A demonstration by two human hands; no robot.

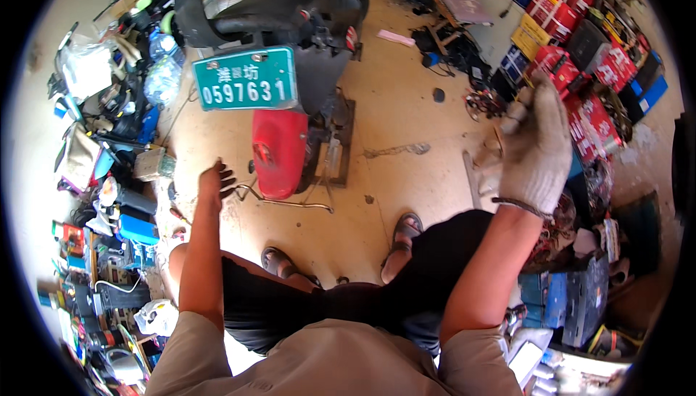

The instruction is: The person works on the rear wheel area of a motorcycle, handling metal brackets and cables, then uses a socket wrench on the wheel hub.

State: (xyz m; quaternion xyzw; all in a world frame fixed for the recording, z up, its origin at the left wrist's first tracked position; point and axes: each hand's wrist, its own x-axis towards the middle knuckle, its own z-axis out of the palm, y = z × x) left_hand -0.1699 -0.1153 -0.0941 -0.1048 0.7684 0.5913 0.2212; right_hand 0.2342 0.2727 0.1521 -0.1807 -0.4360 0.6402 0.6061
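In front of me, slightly left, stands the rear of a scooter (pixel 270 19) with a black seat. A green number plate (pixel 246 78) hangs at its tail, above a red rear mudguard (pixel 279 153). My left hand (pixel 215 182), bare, is low beside the mudguard with its fingers apart and nothing in them. Near it a bent metal bar (pixel 290 203) runs under the mudguard. On the right my right hand (pixel 536 153) is raised in a whitish work glove, fingers stretched upward and slightly blurred. I see nothing held in it.
Tools, bottles and bags crowd the left wall, among them a clear plastic bottle (pixel 162 81) and a blue box (pixel 138 228). Red cartons (pixel 593 124) are stacked along the right, above a dark toolbox (pixel 586 300). Cables (pixel 484 102) lie on the tan floor (pixel 406 106).
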